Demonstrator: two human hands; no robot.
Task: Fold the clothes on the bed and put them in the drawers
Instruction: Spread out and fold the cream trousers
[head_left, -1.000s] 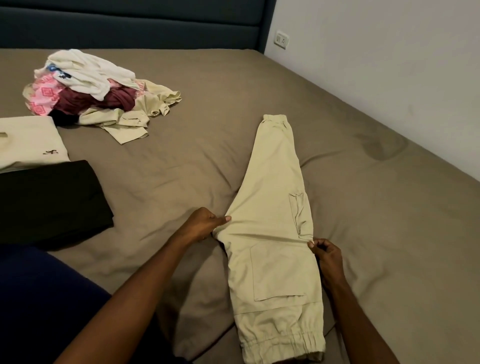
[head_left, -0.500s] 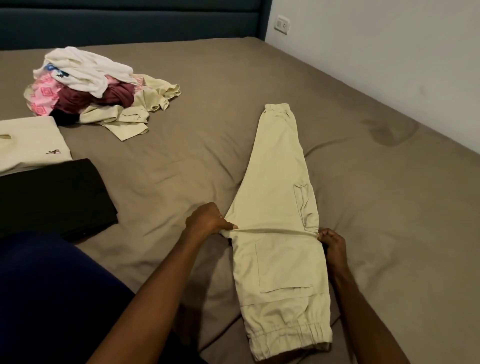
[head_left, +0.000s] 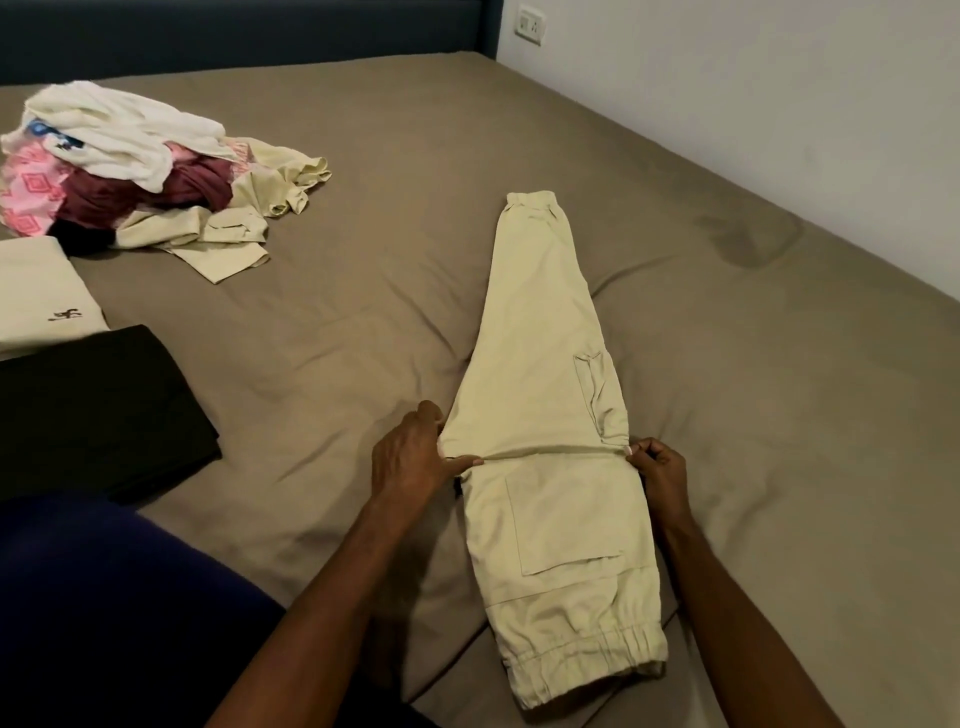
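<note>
- The left hand (head_left: 410, 457) pinches the left edge of the beige trousers (head_left: 550, 415) at a crease across their middle, thumb on top and fingers curled under the cloth.
- The right hand (head_left: 657, 467) pinches the right edge at the same crease, fingertips closed on the fabric.
- The trousers lie lengthwise on the bed (head_left: 395, 218), elastic cuffs on the near side of the grip, the narrow end stretching away beyond it.
- Compared with a second ago, both hands sit a little farther up the trousers, and the crease between them is pulled straighter and tighter.
- Well to the left of the grip lie a folded black garment (head_left: 93, 410) and a folded cream shirt (head_left: 41, 296), touching each other.
- Beyond those, an unfolded pile of clothes (head_left: 130, 171) looks unchanged.
</note>
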